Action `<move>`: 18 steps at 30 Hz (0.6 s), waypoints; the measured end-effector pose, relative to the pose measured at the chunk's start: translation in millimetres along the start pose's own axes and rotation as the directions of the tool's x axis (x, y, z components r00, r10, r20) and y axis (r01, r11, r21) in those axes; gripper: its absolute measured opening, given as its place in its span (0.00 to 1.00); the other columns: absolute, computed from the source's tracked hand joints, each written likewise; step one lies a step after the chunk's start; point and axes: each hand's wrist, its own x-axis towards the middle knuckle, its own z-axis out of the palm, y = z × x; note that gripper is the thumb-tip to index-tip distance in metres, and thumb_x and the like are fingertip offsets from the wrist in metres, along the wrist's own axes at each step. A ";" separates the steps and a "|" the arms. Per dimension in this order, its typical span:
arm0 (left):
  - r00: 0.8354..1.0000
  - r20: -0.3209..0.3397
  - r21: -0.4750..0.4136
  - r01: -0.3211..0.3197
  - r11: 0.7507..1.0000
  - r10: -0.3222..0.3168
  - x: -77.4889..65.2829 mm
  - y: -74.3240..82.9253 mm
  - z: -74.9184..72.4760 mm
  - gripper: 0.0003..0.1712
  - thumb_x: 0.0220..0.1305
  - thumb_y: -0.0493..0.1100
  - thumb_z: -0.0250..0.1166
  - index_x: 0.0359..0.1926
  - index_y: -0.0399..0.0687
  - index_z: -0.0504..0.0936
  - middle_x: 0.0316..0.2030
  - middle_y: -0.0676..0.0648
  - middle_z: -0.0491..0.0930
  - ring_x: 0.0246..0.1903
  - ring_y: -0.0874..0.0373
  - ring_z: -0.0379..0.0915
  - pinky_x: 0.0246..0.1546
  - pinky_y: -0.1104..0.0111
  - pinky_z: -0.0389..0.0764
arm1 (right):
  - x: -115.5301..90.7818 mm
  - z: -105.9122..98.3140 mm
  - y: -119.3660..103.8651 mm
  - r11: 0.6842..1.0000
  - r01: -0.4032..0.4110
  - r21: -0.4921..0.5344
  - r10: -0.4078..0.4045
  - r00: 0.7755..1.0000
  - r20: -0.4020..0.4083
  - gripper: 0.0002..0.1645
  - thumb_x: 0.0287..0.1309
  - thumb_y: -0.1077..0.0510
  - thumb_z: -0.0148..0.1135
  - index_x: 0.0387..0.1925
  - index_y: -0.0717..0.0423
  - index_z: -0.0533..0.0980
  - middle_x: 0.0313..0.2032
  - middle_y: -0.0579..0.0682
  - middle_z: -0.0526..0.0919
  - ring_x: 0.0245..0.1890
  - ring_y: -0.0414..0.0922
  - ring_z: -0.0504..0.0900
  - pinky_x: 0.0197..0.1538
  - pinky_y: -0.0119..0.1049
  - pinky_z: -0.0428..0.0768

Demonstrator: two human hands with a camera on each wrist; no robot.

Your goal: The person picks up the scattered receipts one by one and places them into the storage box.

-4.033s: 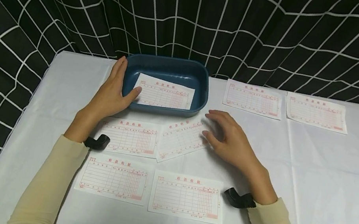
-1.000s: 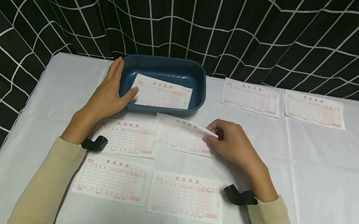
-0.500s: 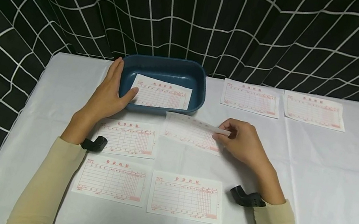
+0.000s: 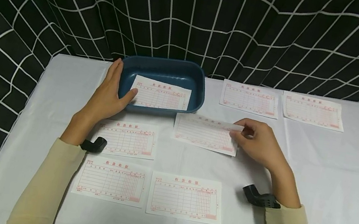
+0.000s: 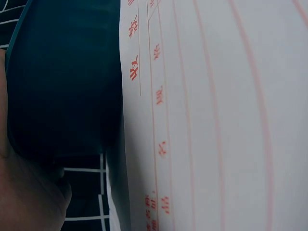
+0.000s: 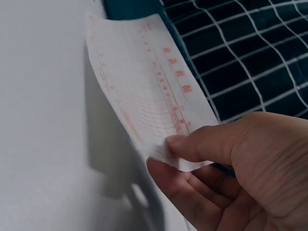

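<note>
In the head view, the left hand (image 4: pixel 104 95) rests against the left end of a dark blue plastic tub (image 4: pixel 199 91). Its fingers lie straight along the outside, with the thumb over the front rim. Inside the tub lies a white receipt slip (image 4: pixel 164 95) printed in red. The right hand (image 4: pixel 260 142) pinches another receipt slip (image 4: pixel 206 132) by its right end, just in front of the tub. In the right wrist view, thumb and fingertips grip that slip (image 6: pixel 130 67) at one end, lifted above the cloth. A receipt slip (image 5: pixel 216 120) fills much of the left wrist view.
Three more slips lie in front: one near the left forearm (image 4: pixel 128 139), a front-left slip (image 4: pixel 111 180) and a front-middle slip (image 4: pixel 186 197). Two slips, a nearer one (image 4: pixel 250 98) and a farther-right one (image 4: pixel 314 111), lie at the back right. Black netted cloth (image 4: pixel 196 19) walls the white table (image 4: pixel 330 194).
The right hand has taken hold of the tilted slip beside the tub, straightened it and drawn it to the right, raising it off the cloth. The left hand stays at the tub.
</note>
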 end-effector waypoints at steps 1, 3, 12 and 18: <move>1.000 0.000 0.001 0.000 1.000 0.000 0.0 0.0 0.1 0.57 0.74 0.60 0.61 0.86 0.39 0.39 0.87 0.43 0.36 0.86 0.40 0.42 0.82 0.40 0.55 | -0.4 -2.0 1.7 1.000 -0.006 0.003 0.006 1.000 -0.009 0.09 0.68 0.57 0.70 0.46 0.56 0.86 0.39 0.56 0.89 0.37 0.44 0.81 0.40 0.28 0.75; 1.000 -0.001 0.000 0.001 1.000 -0.001 -0.1 0.1 0.3 0.57 0.74 0.59 0.61 0.86 0.39 0.39 0.87 0.43 0.36 0.86 0.40 0.42 0.82 0.40 0.55 | -1.2 -6.0 3.8 1.000 -0.019 0.012 0.020 1.000 -0.023 0.09 0.67 0.57 0.71 0.45 0.57 0.85 0.39 0.55 0.89 0.36 0.40 0.81 0.39 0.26 0.74; 1.000 0.003 -0.005 0.007 1.000 -0.007 -0.5 0.0 0.3 0.56 0.75 0.59 0.60 0.86 0.40 0.39 0.87 0.44 0.35 0.86 0.40 0.41 0.82 0.40 0.54 | -6.8 -23.6 12.6 0.995 -0.060 0.074 0.065 0.996 -0.066 0.12 0.66 0.55 0.73 0.44 0.59 0.85 0.31 0.45 0.84 0.30 0.32 0.77 0.35 0.25 0.74; 1.000 0.004 -0.002 0.009 1.000 -0.009 -0.2 -0.5 0.8 0.56 0.75 0.59 0.60 0.86 0.40 0.39 0.87 0.44 0.35 0.86 0.41 0.41 0.82 0.40 0.54 | -10.8 -35.5 17.7 0.985 -0.104 0.140 0.115 0.991 -0.070 0.13 0.67 0.57 0.71 0.46 0.63 0.84 0.29 0.34 0.85 0.29 0.29 0.81 0.34 0.23 0.78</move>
